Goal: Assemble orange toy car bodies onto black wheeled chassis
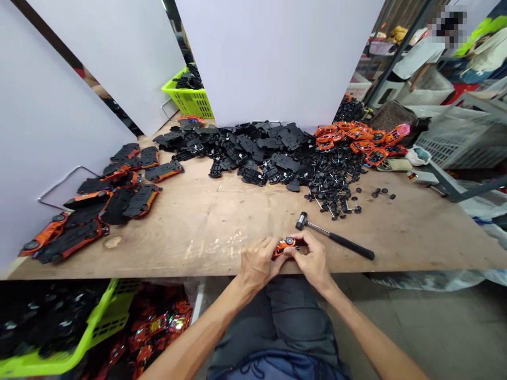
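An orange toy car [280, 247] is held between both hands over the table's front edge, one dark wheel with a silver hub facing up. My left hand [257, 262] is closed around one end of it. At the other end, my right hand [313, 258] pinches the car near that wheel. Fingers hide much of the body and underside. Just right of my hands lies a hammer [336, 237] with a black handle and dark head. Behind it spreads a heap of small wheel-and-axle sets [335, 184].
Black car bases [253, 148] are piled along the back. Orange car bodies [360, 138] lie at the back right; cars with black undersides [142, 199] lie at left. Green baskets [192, 100] stand behind and below left. A pale panel [273, 58] rises behind. Another person [420, 55] is at far right.
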`<state>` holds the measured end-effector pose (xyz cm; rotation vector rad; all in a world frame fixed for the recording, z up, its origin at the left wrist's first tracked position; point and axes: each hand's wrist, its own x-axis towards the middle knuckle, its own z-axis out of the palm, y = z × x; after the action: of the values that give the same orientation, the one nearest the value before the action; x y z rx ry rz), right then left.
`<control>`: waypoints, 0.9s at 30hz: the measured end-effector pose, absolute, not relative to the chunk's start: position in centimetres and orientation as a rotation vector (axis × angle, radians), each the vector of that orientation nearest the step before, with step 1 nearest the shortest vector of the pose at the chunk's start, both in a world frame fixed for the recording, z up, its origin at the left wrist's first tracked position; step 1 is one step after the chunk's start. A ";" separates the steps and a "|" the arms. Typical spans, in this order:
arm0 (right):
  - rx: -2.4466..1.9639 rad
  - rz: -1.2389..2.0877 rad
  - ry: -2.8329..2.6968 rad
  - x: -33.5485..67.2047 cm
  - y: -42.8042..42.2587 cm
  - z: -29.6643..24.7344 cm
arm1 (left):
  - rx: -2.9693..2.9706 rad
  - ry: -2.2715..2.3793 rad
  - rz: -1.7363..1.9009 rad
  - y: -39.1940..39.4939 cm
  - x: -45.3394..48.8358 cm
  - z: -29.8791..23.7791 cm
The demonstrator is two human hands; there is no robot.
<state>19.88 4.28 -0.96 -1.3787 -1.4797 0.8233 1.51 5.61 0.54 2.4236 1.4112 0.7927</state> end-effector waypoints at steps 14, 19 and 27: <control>-1.193 0.907 -1.435 19.1 2.3 1.5 | 1.092 1.016 1.286 3.6 2.4 2.4; -1.194 0.661 -1.633 18.6 2.9 1.1 | 0.932 0.888 1.284 3.8 1.6 2.2; -1.135 0.647 -2.131 20.8 4.8 3.0 | 1.357 1.189 1.055 3.9 -0.7 2.0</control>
<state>20.78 4.85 3.00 -1.1345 -2.1306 0.6469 -0.71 3.91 2.02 1.3566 1.1890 1.0549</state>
